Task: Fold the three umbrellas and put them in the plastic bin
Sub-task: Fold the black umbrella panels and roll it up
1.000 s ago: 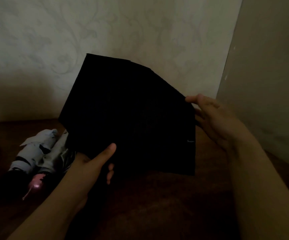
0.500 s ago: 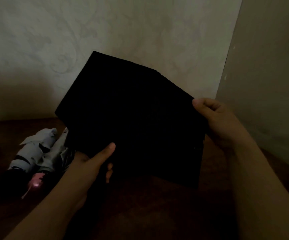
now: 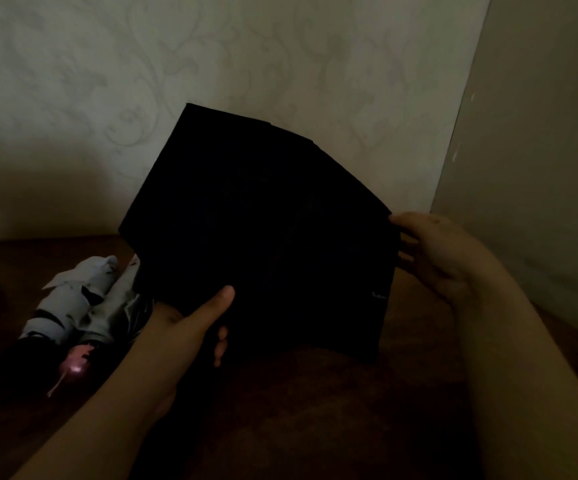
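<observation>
Head view: both hands, left (image 3: 190, 327) and right (image 3: 432, 251), pinch black umbrella (image 3: 263, 230), tiny white lettering unreadable.

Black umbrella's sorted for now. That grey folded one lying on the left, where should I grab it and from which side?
Take the grey folded umbrella around its wrapped middle, coming down from above with the left hand, which is nearer. It lies flat with its long axis running away from you, so fingers can close across it. Another umbrella lies close on its right, so that side is tight.
</observation>
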`<act>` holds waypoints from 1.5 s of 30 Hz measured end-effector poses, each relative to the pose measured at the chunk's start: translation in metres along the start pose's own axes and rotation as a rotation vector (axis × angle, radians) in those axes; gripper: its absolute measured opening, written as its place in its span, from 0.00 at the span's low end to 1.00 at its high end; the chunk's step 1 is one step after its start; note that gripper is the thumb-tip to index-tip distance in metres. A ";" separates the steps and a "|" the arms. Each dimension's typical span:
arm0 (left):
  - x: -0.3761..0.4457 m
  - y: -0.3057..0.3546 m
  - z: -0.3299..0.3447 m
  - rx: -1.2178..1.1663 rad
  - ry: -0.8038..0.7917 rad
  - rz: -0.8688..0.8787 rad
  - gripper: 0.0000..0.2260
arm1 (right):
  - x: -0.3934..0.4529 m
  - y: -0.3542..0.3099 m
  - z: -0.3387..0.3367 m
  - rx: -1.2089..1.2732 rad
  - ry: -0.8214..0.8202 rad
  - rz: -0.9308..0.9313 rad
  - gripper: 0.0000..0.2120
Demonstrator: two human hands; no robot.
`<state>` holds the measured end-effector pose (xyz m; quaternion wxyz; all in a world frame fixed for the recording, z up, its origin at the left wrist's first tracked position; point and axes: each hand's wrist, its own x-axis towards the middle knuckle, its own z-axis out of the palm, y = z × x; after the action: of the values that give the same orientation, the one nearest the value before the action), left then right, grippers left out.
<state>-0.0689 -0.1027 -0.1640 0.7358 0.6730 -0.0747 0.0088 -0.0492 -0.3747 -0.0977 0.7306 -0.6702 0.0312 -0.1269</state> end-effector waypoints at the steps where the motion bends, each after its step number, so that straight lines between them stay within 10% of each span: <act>1: 0.000 0.000 0.000 0.002 -0.004 0.000 0.13 | 0.000 -0.001 0.001 0.037 0.017 -0.011 0.09; 10: -0.001 -0.001 0.001 0.043 -0.012 0.029 0.09 | -0.005 -0.006 -0.003 0.229 -0.033 0.086 0.09; 18: -0.002 -0.001 0.003 0.147 -0.044 0.110 0.14 | -0.008 -0.010 -0.005 -0.303 0.157 -0.207 0.06; 45: 0.001 -0.002 -0.001 0.096 -0.009 0.046 0.09 | -0.005 -0.004 0.004 -0.772 0.211 -0.414 0.06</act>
<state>-0.0674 -0.1017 -0.1657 0.7021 0.7055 -0.0927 0.0262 -0.0538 -0.3700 -0.0942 0.3789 -0.8693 0.0157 -0.3171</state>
